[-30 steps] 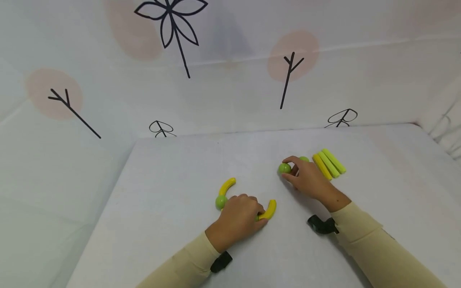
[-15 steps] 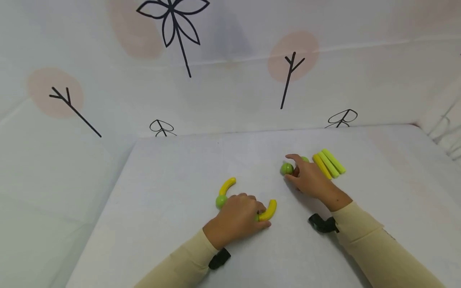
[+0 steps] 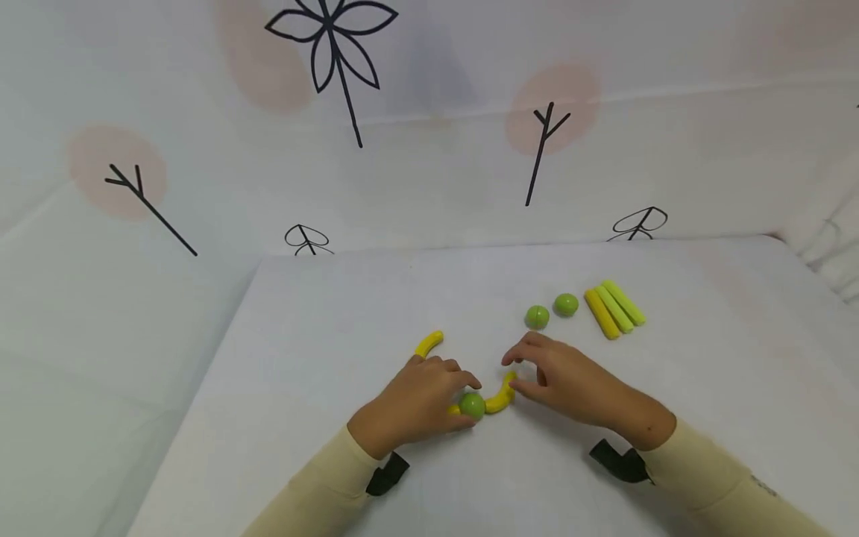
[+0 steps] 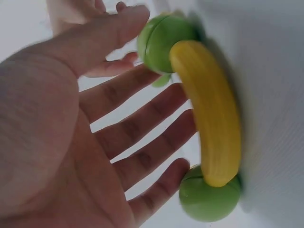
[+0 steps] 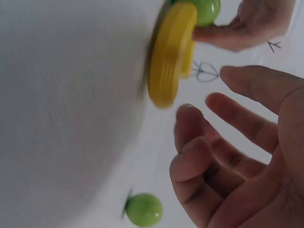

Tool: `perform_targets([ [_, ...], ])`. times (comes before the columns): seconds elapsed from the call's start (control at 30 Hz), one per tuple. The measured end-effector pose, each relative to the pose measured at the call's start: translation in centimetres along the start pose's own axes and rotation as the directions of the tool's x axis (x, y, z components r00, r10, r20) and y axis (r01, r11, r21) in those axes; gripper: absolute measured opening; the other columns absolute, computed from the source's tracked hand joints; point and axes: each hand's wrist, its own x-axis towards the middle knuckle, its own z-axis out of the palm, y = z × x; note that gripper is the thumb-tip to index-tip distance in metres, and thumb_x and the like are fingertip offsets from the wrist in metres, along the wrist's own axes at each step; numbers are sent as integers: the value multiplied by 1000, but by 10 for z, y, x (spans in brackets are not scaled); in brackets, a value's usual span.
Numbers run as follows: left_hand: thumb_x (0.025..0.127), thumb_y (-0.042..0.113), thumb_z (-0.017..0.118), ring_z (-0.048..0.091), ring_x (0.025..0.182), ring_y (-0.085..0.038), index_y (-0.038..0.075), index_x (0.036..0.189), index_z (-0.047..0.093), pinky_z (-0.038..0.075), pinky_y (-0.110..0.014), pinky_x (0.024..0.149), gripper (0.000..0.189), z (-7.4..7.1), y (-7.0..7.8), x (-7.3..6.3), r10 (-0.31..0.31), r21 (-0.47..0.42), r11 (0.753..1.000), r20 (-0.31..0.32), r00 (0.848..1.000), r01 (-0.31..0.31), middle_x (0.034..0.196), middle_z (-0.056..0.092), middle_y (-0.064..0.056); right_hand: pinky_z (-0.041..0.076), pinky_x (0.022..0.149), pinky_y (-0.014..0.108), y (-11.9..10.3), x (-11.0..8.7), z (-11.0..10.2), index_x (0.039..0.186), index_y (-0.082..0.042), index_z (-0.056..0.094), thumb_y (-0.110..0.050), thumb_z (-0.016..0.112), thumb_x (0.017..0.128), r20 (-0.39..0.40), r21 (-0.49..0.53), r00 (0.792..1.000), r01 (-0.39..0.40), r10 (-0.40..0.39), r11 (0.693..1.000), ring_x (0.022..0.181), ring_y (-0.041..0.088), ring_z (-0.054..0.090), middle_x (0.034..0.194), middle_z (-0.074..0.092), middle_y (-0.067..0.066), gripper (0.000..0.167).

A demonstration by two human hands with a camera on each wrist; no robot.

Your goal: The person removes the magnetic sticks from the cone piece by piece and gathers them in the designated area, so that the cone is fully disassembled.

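My left hand [image 3: 419, 403] reaches over a row of yellow toy bananas and green balls, thumb and index finger on either side of a seamed green ball [image 3: 473, 406]. In the left wrist view its fingers are nearly straight beside a yellow toy banana [image 4: 211, 114] that lies between that ball and a lower green ball [image 4: 209, 194]. The head view hides most of this banana and the lower ball. My right hand [image 3: 570, 380] hovers with loosely bent fingers by the right-hand banana [image 3: 499, 397], with a gap between them in the right wrist view.
Farther back lie two loose green balls, the nearer [image 3: 537, 317] left of the other [image 3: 567, 304]. Right of them sit a yellow stick [image 3: 602, 314] and two yellow-green sticks. Another banana [image 3: 429, 343] shows beyond my left hand. A patterned cloth wall stands behind the table.
My right hand has left a green ball at the back and come toward me to the right-hand banana. My left hand has shifted slightly left, baring the green ball by its thumb.
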Motion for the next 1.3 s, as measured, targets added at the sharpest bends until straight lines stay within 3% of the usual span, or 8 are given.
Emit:
perform_targets([
  [0.17,84,43,80,61,88,-6,26,117,74,50,-32,85,38,5,0,1,31,9,999,-21,999,-30,103,72,9,47,61,17,-3,-3,14,117,-11,70,-14,76,88,85,24,993,77,-79,997,63,-4,47,115,60,0,30],
  [0.37,85,41,80,57,83,-3,25,116,74,47,-28,81,35,8,-1,2,34,-16,999,-15,999,-34,98,72,11,49,66,17,-2,-4,21,116,-10,71,-12,75,89,109,56,986,118,-124,991,69,-6,49,115,59,-3,28],
  [0.7,82,41,82,55,80,0,28,114,76,42,-24,77,35,9,-4,3,39,-57,998,-28,999,-40,94,72,15,47,66,17,-2,-2,23,100,-19,73,-11,77,87,117,66,987,105,-112,992,73,-1,49,103,57,-6,15],
  [1.07,82,38,83,59,87,3,27,115,76,45,-23,83,35,9,-5,4,59,-140,988,-12,998,-60,102,74,17,51,76,20,2,-5,19,101,-21,70,-17,74,91,171,15,974,147,-148,989,84,-3,52,100,55,-13,12],
  [1.3,82,38,83,61,88,4,27,114,77,46,-16,79,34,11,-9,7,77,-148,986,-18,997,-78,103,74,17,51,73,20,7,-8,1,99,-20,71,-16,77,88,145,-44,984,114,-107,992,81,-2,52,97,57,-12,13],
])
